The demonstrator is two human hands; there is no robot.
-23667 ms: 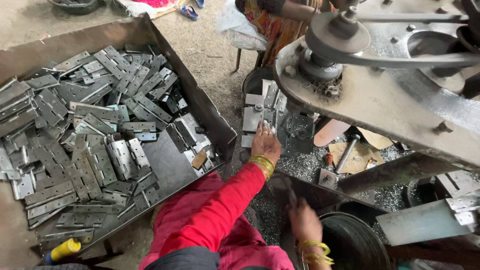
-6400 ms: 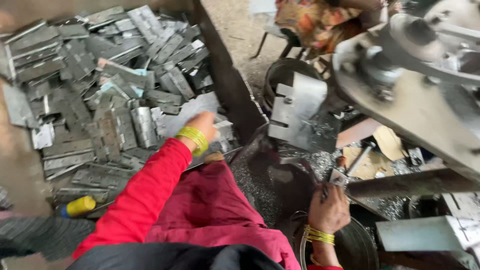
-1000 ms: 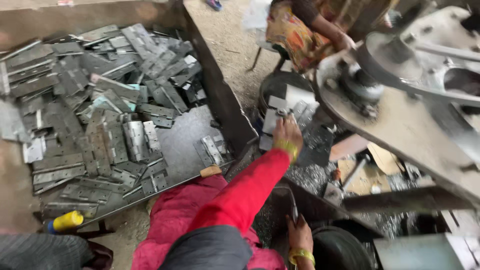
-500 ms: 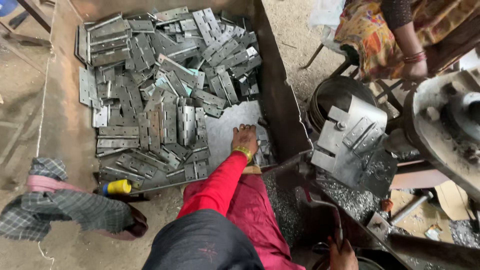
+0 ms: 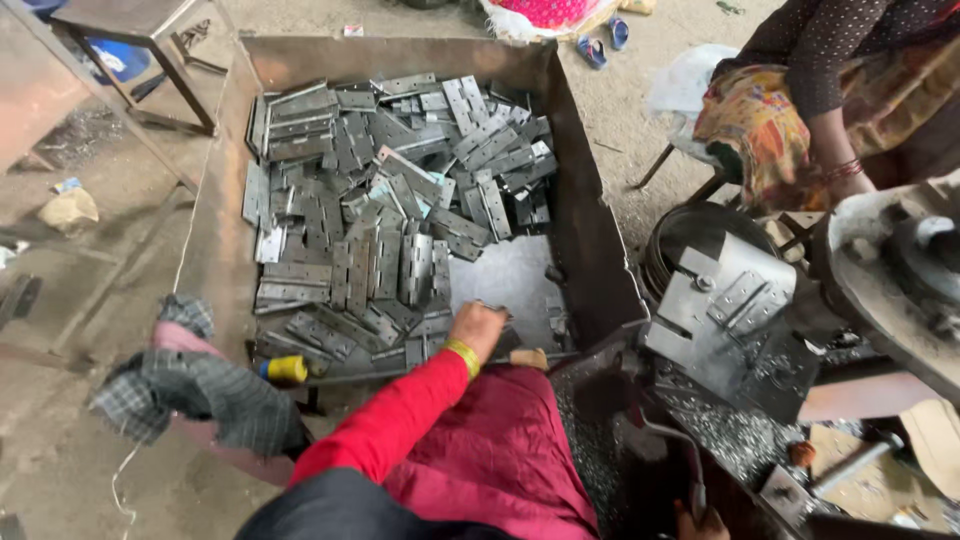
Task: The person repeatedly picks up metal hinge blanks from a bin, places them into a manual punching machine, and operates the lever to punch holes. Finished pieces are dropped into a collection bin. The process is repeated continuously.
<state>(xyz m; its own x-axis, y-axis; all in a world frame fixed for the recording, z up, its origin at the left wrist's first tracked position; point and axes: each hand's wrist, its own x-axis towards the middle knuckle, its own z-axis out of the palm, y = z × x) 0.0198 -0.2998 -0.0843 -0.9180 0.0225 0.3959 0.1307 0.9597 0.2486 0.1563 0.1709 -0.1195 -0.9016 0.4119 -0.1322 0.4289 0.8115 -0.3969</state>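
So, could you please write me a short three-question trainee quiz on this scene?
1. True or false: the left hand is inside the metal tray.
2. What fills most of the tray? A) hinges B) bolts C) rags
3. Fill in: the right hand grips a metal ____ at the bottom edge.

Key:
1. True.
2. A, flat grey hinges.
3. Handle.

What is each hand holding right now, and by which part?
The left hand rests among the metal hinges in the bin; a grip cannot be told. The right hand grasps a lever at its lower end.
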